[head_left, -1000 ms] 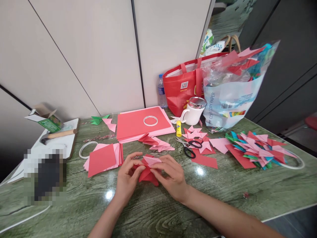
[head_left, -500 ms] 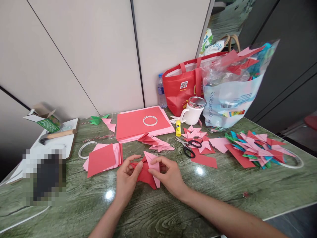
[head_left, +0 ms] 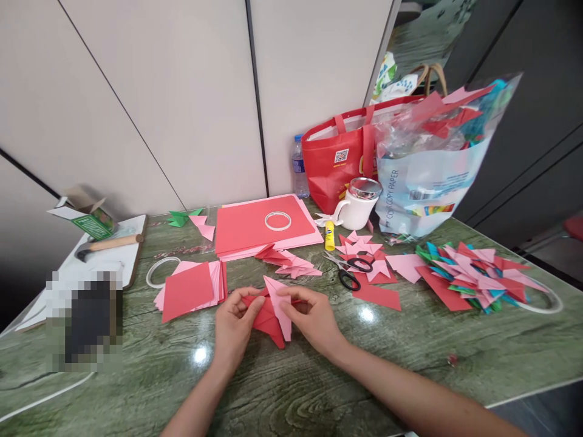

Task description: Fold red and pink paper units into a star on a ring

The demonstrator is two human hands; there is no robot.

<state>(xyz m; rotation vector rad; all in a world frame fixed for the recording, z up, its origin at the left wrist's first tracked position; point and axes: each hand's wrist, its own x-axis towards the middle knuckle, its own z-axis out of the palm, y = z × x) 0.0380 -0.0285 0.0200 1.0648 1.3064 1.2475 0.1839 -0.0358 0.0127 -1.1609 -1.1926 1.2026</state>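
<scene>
Between my two hands, above the near middle of the table, is a folded paper piece. Its red part (head_left: 269, 323) lies mostly on the left, and a pointed pink part (head_left: 283, 303) stands against it on the right. My left hand (head_left: 237, 318) is closed on the red folded paper, thumb in front and fingers curled behind. My right hand (head_left: 314, 315) pinches the pink folded paper near its middle. The fingers behind the paper are partly hidden. Just beyond my hands lie red and pink folded pieces (head_left: 296, 265).
Left are a stack of paper squares (head_left: 187, 292), a tape roll (head_left: 153, 273) and a hammer (head_left: 113, 244). Behind lie large paper sheets (head_left: 246, 227). Rightward are scissors (head_left: 348, 278), a glue stick (head_left: 330, 237), a mug (head_left: 357, 209), colourful folded pieces (head_left: 473, 273) and a plastic bag (head_left: 414, 188).
Both hands keep hold of the folded paper, and the pink part has tilted slightly and shifted a little left against the red. The whole view has moved slightly.
</scene>
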